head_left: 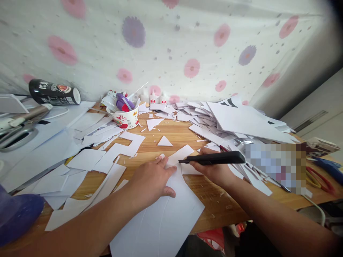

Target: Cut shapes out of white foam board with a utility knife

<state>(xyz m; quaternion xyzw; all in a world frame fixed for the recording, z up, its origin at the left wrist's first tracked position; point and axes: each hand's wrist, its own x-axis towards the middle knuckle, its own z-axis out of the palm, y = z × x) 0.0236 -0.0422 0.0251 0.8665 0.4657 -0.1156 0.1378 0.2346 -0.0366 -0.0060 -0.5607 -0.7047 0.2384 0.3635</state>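
My right hand point(214, 170) grips a black utility knife point(217, 157), held nearly level with its tip pointing left. The tip meets a large white foam board sheet point(177, 210) near its upper edge. My left hand point(154, 180) lies on that sheet with fingers stretched out, just left of the knife tip. Faint curved lines run down the sheet, which reaches past the table's front edge. A small white triangle point(164, 141) lies just beyond my hands, and an L-shaped white offcut point(131, 144) rests to the left.
White board scraps point(233, 121) pile up at the back right. A paper tub point(125, 119) holds tools, with small white glue bottles point(153, 100) behind it. Large scissors point(20, 134) and a black can point(55, 92) are at left. Red-handled pliers point(323, 182) lie far right.
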